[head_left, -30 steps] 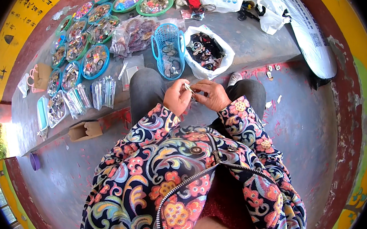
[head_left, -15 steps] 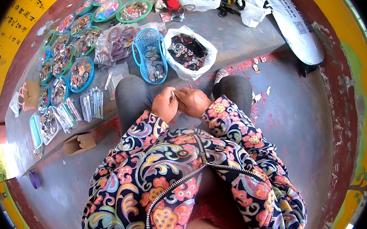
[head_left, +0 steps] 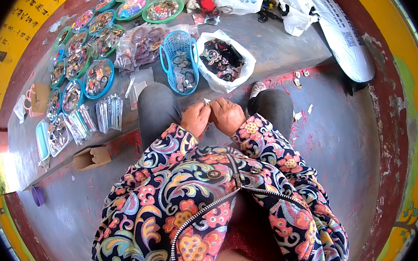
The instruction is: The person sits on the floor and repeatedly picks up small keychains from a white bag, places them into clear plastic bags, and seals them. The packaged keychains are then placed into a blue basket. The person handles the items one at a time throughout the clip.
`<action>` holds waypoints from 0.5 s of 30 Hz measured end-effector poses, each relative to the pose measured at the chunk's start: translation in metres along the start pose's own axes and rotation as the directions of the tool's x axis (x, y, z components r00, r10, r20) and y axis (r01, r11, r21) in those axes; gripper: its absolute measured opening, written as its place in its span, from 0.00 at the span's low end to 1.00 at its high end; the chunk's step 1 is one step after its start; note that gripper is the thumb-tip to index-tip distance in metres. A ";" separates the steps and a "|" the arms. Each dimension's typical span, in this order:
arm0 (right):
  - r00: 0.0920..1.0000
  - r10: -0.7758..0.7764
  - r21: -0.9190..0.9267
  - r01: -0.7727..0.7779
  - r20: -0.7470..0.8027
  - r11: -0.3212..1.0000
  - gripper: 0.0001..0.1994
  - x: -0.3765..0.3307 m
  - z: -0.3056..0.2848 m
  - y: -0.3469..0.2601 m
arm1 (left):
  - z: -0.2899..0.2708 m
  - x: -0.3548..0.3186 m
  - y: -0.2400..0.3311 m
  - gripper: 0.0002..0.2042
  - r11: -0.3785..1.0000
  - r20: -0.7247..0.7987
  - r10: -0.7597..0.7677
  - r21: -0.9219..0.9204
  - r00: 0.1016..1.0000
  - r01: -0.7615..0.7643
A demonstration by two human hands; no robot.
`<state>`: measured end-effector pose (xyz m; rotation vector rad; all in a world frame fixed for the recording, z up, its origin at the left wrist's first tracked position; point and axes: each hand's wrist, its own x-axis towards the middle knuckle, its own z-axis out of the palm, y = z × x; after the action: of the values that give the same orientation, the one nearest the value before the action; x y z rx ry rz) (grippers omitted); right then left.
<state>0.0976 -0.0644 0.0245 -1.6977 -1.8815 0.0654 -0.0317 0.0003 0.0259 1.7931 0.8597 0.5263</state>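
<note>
My left hand and my right hand meet over my lap, between my knees in dark trousers. Together they pinch a small white piece that sticks up between the fingertips; what it is I cannot tell. Just beyond the hands, on the raised grey ledge, stand a blue plastic basket with dark rings in it and an open white bag full of small dark items.
Several round green and blue trays of trinkets line the ledge at the left, beside clear packets. A small cardboard box lies on the floor at the left. A long white sack lies at the right. White scraps dot the floor.
My hands stay together over my lap, working the small white piece. The view has shifted slightly, so the ledge and its trays sit a little differently in the picture.
</note>
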 end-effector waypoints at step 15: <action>0.958 0.277 0.409 -0.226 -0.070 0.884 0.07 0.008 -0.006 -0.004 | -0.002 -0.002 0.001 0.10 0.990 0.017 0.139 0.035 0.990 -0.139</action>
<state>0.0965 -0.0598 0.0344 -1.6046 -1.4256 0.4072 -0.0340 -0.0008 0.0277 1.8972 0.7419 0.5895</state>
